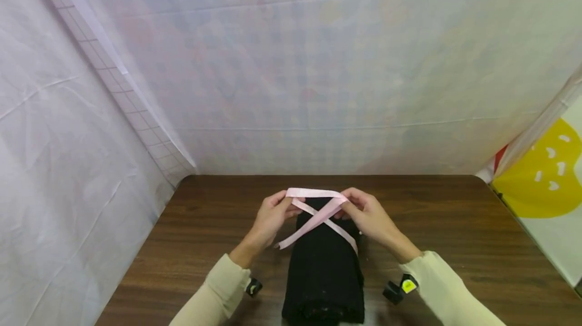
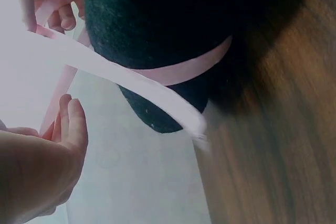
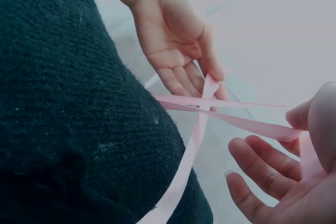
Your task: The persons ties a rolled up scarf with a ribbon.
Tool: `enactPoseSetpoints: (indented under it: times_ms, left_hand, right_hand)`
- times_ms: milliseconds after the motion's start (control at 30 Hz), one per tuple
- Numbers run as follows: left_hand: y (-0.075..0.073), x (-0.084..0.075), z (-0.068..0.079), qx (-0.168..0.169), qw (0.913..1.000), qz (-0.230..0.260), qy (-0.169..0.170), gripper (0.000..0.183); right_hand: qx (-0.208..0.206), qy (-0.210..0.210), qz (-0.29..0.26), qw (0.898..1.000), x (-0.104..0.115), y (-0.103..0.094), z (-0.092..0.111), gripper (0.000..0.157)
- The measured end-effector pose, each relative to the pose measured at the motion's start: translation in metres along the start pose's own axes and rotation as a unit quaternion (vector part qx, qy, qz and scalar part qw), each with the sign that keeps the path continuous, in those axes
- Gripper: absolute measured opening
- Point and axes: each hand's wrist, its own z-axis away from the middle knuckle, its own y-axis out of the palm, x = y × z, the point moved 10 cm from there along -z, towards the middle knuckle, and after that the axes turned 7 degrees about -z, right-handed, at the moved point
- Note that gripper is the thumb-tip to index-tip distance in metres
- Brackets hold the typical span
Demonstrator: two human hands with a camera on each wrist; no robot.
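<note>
At the far left of the frame a white sheet (image 1: pixel 50 154) is hanging beside the wood-grain table (image 1: pixel 204 230). Just left of the lower centre, the left hand (image 1: pixel 270 217) is pinching a pink satin ribbon (image 1: pixel 318 193) between thumb and fingers, and one loose end is trailing below it, towards the lower left. The ribbon is stretching across to the other hand in a flat upper band, while two lengths are crossing in an X over the black knit roll (image 1: pixel 325 275), which is lying lengthwise at the lower centre; one of those lengths is running down to the roll's right edge. Right of centre, the right hand (image 1: pixel 370 217) is also grasping the ribbon, thumb against fingers, with its other fingers partly curled beneath. At the lower right a black wrist device (image 1: pixel 393 293) is sitting by the cream sleeve (image 1: pixel 447 285). The step in hand seems to be forming a loop or knot above the roll — the ribbon is not yet cinched. The next move is probably calling for one end to be passed through the opening and both lengths drawn snug — evenly, without twisting the satin.
</note>
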Motion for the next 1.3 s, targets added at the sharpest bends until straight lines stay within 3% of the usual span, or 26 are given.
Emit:
enactPoseSetpoints:
  times_ms: [167,400,700,1133,1300]
  left_hand:
    - [-0.008,0.008,-0.001,-0.003,0.9979,0.058,-0.030,0.032]
    - [-0.018,0.017,0.001,-0.001,0.9956,0.080,-0.049,0.034]
    - [-0.034,0.025,0.006,-0.018,0.9891,0.124,-0.076,0.035]
    - [-0.052,0.026,0.014,-0.032,0.9877,0.130,-0.082,0.039]
    - [-0.057,0.027,0.016,-0.029,0.9866,0.137,-0.084,0.038]
  right_hand:
    - [-0.013,-0.003,-0.025,1.000,0.004,-0.004,0.003,0.018]
    - [-0.015,-0.002,-0.067,0.998,0.005,-0.008,0.006,0.027]
    - [-0.026,0.025,-0.077,0.996,-0.001,-0.021,0.012,0.034]
    - [-0.030,0.042,-0.130,0.990,-0.011,-0.031,0.018,0.027]
    - [-0.041,0.039,-0.119,0.991,-0.012,-0.037,0.020,0.032]
